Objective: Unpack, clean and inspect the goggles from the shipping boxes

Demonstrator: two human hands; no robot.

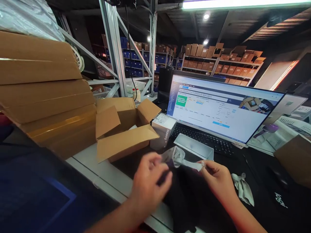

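Note:
My right hand (pixel 217 178) pinches one end of a crumpled clear plastic bag (pixel 177 155) between thumb and fingertips. The bag stretches leftward as a thin, twisted strip above the black mat. At its other end is my left hand (pixel 150 178), fingers bent and smeared by motion; whether they grip the plastic is unclear. Just behind the bag lies a shallow translucent tray-like box (pixel 194 147). A white and grey printed carton (pixel 162 129) stands upright to its left. Beside that is an open cardboard box (pixel 126 137), flaps spread, with something pale partly visible inside.
A monitor (pixel 218 106) and black keyboard (pixel 206 139) stand behind the hands. On the black mat (pixel 262 200) at right lie a crumpled grey cloth (pixel 243 189) and a dark mouse (pixel 278 176). Large stacked cartons (pixel 43 94) rise at left; a brown box (pixel 295 158) sits far right.

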